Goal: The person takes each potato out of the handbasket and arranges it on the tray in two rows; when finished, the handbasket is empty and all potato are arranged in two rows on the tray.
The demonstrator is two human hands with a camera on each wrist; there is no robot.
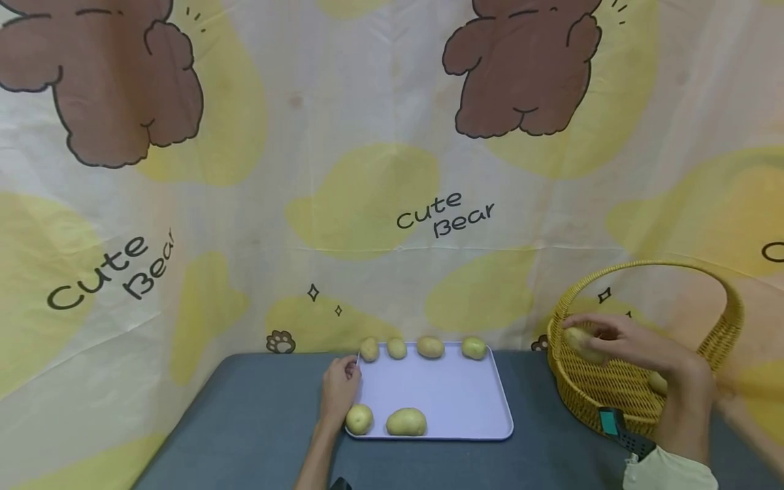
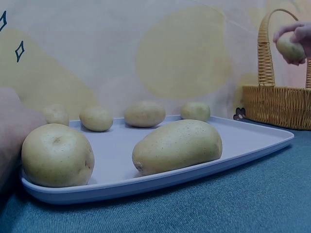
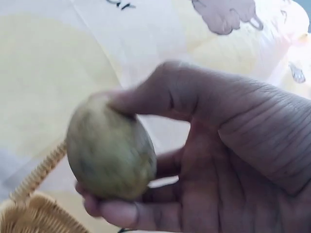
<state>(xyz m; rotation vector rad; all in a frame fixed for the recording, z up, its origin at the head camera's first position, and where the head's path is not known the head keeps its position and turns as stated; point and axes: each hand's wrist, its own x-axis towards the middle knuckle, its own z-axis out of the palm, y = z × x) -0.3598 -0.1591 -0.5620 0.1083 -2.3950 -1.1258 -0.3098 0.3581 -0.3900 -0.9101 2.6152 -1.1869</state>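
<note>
My right hand (image 1: 631,344) grips a potato (image 1: 584,346) over the yellow wicker basket (image 1: 566,391). In the right wrist view, thumb and fingers pinch this potato (image 3: 109,150) from opposite sides. At the left edge of a pale lavender tray (image 1: 453,395), my left hand (image 1: 339,391) rests with loosely bent fingers and holds no potato. Several potatoes line the tray's far side, among them a greenish one (image 1: 474,348) at the right end. Along the near side lie a round potato (image 1: 359,419) in the left corner and a larger oblong potato (image 1: 406,422).
Another potato (image 1: 658,382) lies inside the basket, partly hidden by my right wrist. The basket's tall handle (image 1: 731,309) arches above its rim. A dark blue-grey cloth (image 1: 245,422) covers the table, and a printed bear curtain (image 1: 361,204) hangs right behind it.
</note>
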